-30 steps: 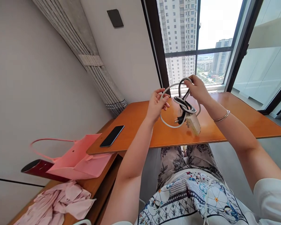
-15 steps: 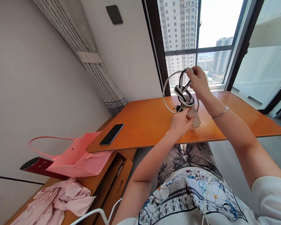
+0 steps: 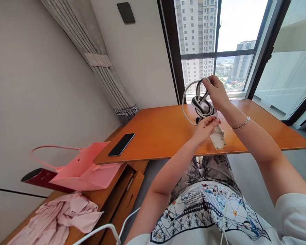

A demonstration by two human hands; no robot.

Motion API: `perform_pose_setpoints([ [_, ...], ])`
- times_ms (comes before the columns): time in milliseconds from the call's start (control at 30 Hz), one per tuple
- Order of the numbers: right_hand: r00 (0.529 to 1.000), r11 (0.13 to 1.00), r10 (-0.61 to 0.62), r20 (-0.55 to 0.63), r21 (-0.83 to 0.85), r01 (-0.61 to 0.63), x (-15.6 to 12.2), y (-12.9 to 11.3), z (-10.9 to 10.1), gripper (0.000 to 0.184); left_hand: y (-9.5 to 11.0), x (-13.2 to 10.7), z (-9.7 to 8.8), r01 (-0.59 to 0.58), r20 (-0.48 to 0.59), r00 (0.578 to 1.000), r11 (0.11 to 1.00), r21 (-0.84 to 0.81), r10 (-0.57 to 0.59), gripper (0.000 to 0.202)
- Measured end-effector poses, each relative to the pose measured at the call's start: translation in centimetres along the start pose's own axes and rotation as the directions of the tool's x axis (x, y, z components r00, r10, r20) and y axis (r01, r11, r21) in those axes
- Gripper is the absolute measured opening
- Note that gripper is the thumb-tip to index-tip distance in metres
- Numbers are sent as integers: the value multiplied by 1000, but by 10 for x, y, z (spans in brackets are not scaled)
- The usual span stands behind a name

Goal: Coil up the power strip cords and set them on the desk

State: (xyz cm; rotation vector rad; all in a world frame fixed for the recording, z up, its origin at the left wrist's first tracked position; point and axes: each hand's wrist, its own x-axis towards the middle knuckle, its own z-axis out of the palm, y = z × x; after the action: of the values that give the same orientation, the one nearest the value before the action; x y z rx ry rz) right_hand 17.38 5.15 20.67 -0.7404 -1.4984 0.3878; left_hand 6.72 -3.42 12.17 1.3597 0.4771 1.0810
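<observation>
A tangle of white and black cable (image 3: 202, 106) hangs above the wooden table, knotted in the middle. My right hand (image 3: 216, 91) pinches the top of its loops. Lower down, my left hand (image 3: 206, 129) has its thumb and fingers closed on the white cable beside the knot. Below the left hand is a flat, off-white power strip (image 3: 218, 140), joined to the white cable and partly covered by the fingers. A black plug (image 3: 197, 120) with metal prongs pokes out left of the knot, partly hidden behind the left hand.
The orange-brown table (image 3: 158, 132) carries a black phone (image 3: 121, 144) near its left end. To the left, a pink bag (image 3: 89, 170), a dark red cylinder (image 3: 44, 179) and crumpled pink cloth (image 3: 66, 214) lie on a lower cabinet. A window (image 3: 216, 54) is beyond the table.
My left hand has shifted right, from the knot to the white cable. The power strip hangs lower and further right. My right hand has stayed on the loops, slightly lower.
</observation>
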Motion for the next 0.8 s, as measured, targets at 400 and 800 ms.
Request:
perform_pose_setpoints([
  [400,997,996,70,30,53,-71,-14,-3,-5,38,1,-10,17,93,41,995,973,-211,-86,28],
  [800,999,999,23,31,42,-24,-19,-23,-3,38,-39,12,-12,-64,247,969,935,349,-26,26],
])
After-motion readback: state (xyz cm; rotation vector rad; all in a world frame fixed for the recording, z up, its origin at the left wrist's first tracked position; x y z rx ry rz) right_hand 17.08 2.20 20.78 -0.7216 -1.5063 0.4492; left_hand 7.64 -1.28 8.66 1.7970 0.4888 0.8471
